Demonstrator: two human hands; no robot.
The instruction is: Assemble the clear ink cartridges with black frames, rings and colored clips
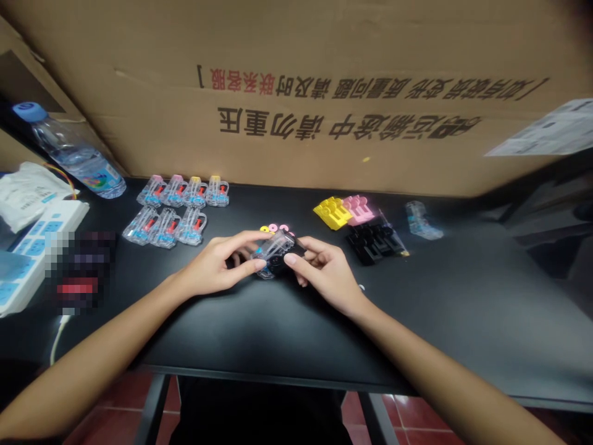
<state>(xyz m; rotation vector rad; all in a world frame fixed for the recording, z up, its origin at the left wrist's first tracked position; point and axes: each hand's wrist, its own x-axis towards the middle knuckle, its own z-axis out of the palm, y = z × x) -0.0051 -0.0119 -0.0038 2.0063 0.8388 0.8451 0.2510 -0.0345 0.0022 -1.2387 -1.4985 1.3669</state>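
Over the middle of the table, my left hand (227,262) is closed on a clear plastic housing (274,246) with light-blue parts at its lower left. My right hand (327,269) grips a black plastic part (278,262) from the other side, thumb on top. The black part lies against the clear housing; how they join cannot be made out. Just behind my fingers lie small pink and yellow rings (273,228). To the left stand two rows of similar clear housings (179,228) with red and blue parts, some topped pink or yellow.
Yellow plastic parts (332,212), pink parts (359,210) and black parts (376,240) lie right of my hands. A clear piece (422,220) is farther right. At left are a water bottle (78,151) and a power strip (41,244). Cardboard (296,164) walls the back.
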